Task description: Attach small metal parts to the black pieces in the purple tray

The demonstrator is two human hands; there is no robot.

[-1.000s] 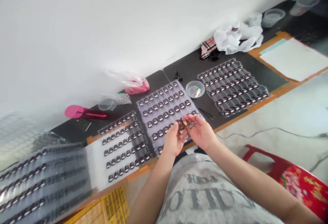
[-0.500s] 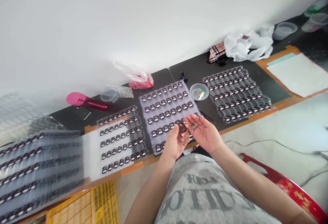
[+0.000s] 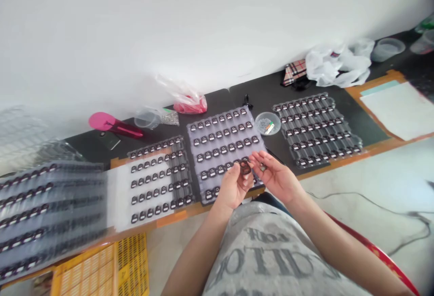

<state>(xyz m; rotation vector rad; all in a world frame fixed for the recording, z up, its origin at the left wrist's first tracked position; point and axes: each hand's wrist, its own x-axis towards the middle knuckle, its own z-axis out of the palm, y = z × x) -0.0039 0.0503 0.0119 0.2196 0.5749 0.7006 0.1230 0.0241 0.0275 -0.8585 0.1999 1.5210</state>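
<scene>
My left hand (image 3: 234, 185) pinches a small dark housing (image 3: 245, 168) between thumb and fingers, its reddish-brown inside facing up. Close beside it, my right hand (image 3: 276, 175) is half curled, palm up, with its fingertips at the housing's right edge. A tiny greyish piece (image 3: 262, 167) sits among the right fingers; its kind is too small to make out. Both hands are above the front edge of a pale plastic tray (image 3: 217, 144), which bears rows of small black parts with white labels. The hands cover some of its lower rows.
A round tub (image 3: 267, 124) of small clear bits stands right of the tray. More part-filled trays lie at the right (image 3: 317, 131) and left (image 3: 161, 180). At the far left is a tray stack (image 3: 50, 219). A pink object (image 3: 115, 125) and a plastic bag (image 3: 190, 103) lie behind.
The view has shifted slightly. The left hand has turned the dark housing so that more of its inside shows; the right fingertips remain close to it.
</scene>
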